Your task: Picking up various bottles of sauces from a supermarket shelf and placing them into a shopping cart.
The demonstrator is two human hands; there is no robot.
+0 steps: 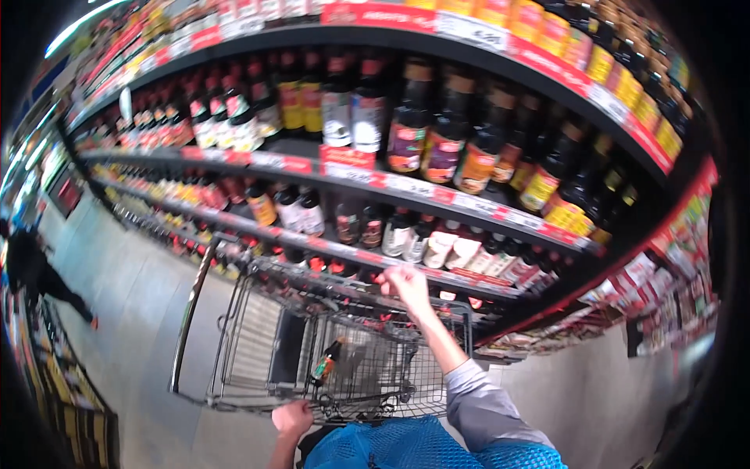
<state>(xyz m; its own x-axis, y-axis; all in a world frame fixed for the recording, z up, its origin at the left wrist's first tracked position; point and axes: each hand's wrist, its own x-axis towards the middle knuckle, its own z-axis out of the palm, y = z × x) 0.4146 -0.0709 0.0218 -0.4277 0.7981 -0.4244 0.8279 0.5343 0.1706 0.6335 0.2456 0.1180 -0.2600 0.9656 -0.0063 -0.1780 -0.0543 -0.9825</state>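
A metal wire shopping cart (pixel 228 404) stands between me and the shelves. Inside its basket lies a dark bottle (pixel 326 364) with a green and orange label. My left hand (pixel 293 417) is curled at the cart's near rim; whether its fingers grip the wire is hidden. Stretched out over the cart's far side, my right hand (pixel 405 284) has bent fingers in front of the lower shelf, close to small dark bottles (pixel 398 234) with pale labels. No object shows in it, though the blur hides its fingertips.
Shelves with red and white price strips (pixel 422 189) carry many sauce bottles, among them large ones (pixel 448 129) with purple labels. A person (pixel 35 264) in dark clothes is in the aisle at left. A low display (pixel 76 410) stands lower left, and packaged goods (pixel 638 275) fill a rack at right.
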